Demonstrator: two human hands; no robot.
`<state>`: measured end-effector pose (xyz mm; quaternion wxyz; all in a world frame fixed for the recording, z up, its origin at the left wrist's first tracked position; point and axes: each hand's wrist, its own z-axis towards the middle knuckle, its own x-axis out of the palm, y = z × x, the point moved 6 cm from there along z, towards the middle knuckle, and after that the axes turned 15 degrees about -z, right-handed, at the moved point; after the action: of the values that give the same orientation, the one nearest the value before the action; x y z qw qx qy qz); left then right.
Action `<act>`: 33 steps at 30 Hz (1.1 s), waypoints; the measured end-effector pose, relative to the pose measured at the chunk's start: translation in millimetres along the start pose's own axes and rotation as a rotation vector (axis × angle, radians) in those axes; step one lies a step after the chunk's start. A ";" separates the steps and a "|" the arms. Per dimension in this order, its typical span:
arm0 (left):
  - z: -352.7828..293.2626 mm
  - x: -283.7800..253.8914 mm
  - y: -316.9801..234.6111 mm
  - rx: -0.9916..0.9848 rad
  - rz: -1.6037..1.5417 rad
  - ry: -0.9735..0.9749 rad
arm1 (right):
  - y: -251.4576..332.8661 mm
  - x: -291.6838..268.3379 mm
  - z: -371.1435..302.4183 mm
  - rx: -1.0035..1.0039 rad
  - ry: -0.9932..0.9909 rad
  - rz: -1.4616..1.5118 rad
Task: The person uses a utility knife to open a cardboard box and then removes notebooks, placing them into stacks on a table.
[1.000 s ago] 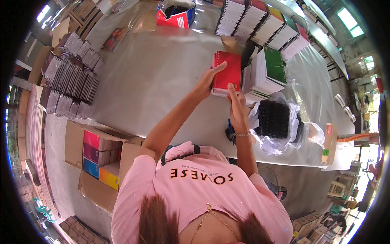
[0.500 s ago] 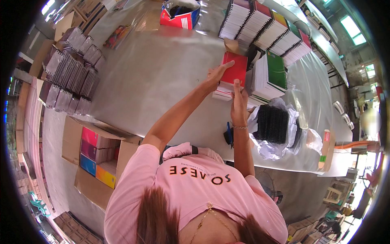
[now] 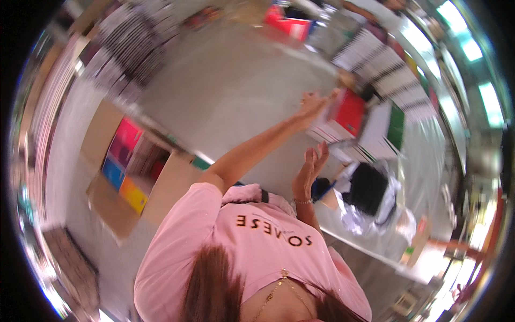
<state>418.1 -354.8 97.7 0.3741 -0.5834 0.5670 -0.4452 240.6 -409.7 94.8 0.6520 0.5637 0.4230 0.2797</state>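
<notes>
A stack of red-covered notebooks [image 3: 350, 114] stands on the grey table, its white page edges facing me. My left hand [image 3: 316, 105] is stretched out at the stack's left side, fingers extended and blurred. Whether its fingertips touch the stack I cannot tell. Nearer to me, my right hand [image 3: 311, 166] is raised with its fingers apart, off the notebooks and holding nothing. Green-covered notebooks [image 3: 396, 129] stand just right of the red ones. A bundle of black binding coils [image 3: 367, 189] lies on crumpled white wrapping to the right of my right hand.
Rows of spiral notebooks [image 3: 383, 67] stand at the far right. More stacked notebooks [image 3: 129, 45] are at the far left. An open cardboard box [image 3: 174, 180] with colourful packs sits below the table's left edge. A red and blue box [image 3: 289, 24] stands at the back.
The whole view has swung and blurred. My right hand has come off the red notebooks, back toward me and opened. My left hand has slid from their top to the side.
</notes>
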 end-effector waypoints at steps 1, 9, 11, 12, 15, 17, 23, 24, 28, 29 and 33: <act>-11.5 -13.6 -4.0 0.042 -0.014 -0.023 | 1.1 14.6 -15.3 0.010 0.100 0.032; -250.2 -260.2 -9.1 0.507 0.017 -0.551 | 24.7 167.2 -139.0 -0.121 1.262 -0.118; -307.5 -323.8 22.6 0.516 0.199 -0.826 | 29.0 215.2 -172.1 -0.172 1.433 -0.039; -337.6 -346.5 37.4 0.465 0.285 -0.998 | 42.1 238.8 -188.0 -0.339 1.473 -0.075; -412.8 -387.1 94.9 0.162 0.563 -1.180 | 65.2 316.4 -254.1 -0.871 1.590 -0.325; -437.5 -394.0 119.2 0.030 0.789 -1.158 | 40.1 374.6 -289.9 -1.125 1.669 -0.827; -416.6 -407.5 157.4 -0.101 0.735 -1.091 | -164.5 503.3 -290.8 -0.844 1.977 -1.564; -418.2 -410.4 163.8 -0.122 0.713 -1.130 | -176.3 502.4 -294.7 -0.730 1.992 -1.537; -411.4 -413.2 181.2 -0.136 0.719 -1.199 | -199.2 495.4 -288.1 -0.360 1.995 -1.376; -409.5 -412.9 185.0 -0.144 0.714 -1.228 | -201.3 494.1 -286.1 -0.305 1.992 -1.339; -405.7 -414.6 189.0 -0.208 0.707 -1.232 | -206.6 489.2 -281.5 -0.164 1.980 -1.219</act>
<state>-10.5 70.8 11.7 0.6904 -0.5427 0.4475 0.1692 211.0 99.3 -223.4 0.0978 -0.2415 0.9286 0.2643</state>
